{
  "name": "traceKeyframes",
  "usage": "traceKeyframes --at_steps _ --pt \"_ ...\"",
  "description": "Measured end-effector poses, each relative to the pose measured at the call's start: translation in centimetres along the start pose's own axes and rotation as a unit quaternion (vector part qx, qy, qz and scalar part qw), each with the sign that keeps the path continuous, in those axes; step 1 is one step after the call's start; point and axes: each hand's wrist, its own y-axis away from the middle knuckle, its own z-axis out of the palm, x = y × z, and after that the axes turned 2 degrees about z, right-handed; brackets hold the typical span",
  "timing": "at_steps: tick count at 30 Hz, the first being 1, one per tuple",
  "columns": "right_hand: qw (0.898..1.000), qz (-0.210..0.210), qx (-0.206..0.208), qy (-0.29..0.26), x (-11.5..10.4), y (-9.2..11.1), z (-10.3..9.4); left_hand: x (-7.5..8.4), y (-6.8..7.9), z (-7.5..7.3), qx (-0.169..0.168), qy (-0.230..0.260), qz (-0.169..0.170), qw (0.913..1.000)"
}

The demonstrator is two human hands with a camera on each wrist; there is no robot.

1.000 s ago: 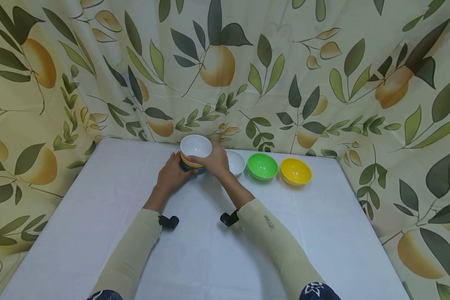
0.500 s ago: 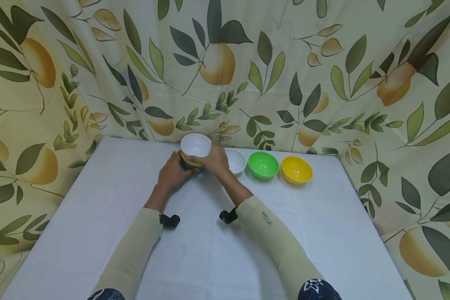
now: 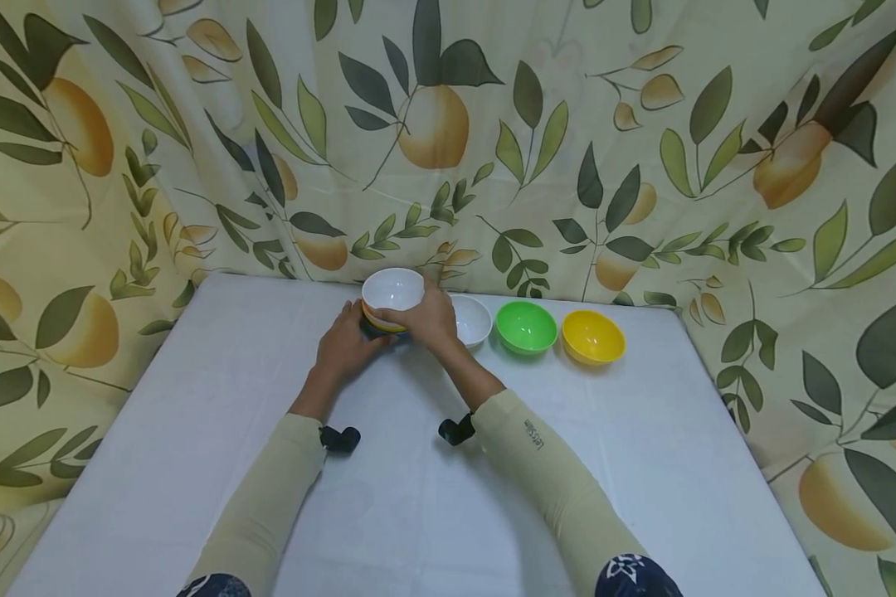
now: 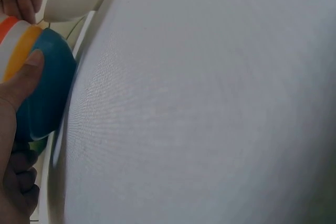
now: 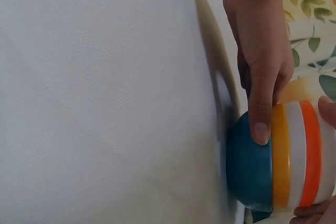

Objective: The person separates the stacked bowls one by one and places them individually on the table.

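Nested bowls form a stack near the table's back edge. From the bottom come a blue bowl [image 5: 248, 169], a yellow one [image 5: 281, 171], a white one [image 5: 297, 156], an orange one [image 5: 312, 156] and a white bowl [image 3: 392, 287] on top. My left hand [image 3: 341, 342] grips the blue bowl from the left, thumb on its side near the rim. From the right, my right hand [image 3: 429, 317] holds the top white bowl, thumb at the front. The right fingers behind it are hidden in the head view.
Right of the stack stand a white bowl [image 3: 472, 320], a green bowl [image 3: 526, 328] and a yellow bowl [image 3: 593, 337] in a row. A white cloth covers the table [image 3: 411, 497]. Directly behind hangs a patterned curtain [image 3: 523, 207].
Both hands stay in place on the stack. Less of the orange bowl shows beneath the top white bowl than a second ago.
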Motion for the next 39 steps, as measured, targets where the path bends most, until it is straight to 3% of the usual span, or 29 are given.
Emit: traceKeyframes --at_steps 16,23,31,39 --pt "0.999 -0.042 0.03 -0.015 -0.7 0.6 -0.8 -0.2 0.0 -0.4 -0.01 -0.019 0.007 0.9998" --pt "0.997 -0.059 0.034 -0.047 -1.0 1.3 -1.9 -0.2 -0.2 -0.7 -0.021 -0.02 0.007 0.9996" --pt "0.991 -0.103 0.041 -0.08 -1.3 2.9 -3.3 -0.3 -0.2 -0.8 -0.027 -0.023 0.004 0.9994" --pt "0.988 -0.11 0.047 -0.099 -0.7 4.8 -3.9 -0.5 -0.3 -0.7 -0.026 -0.029 0.015 0.9991"
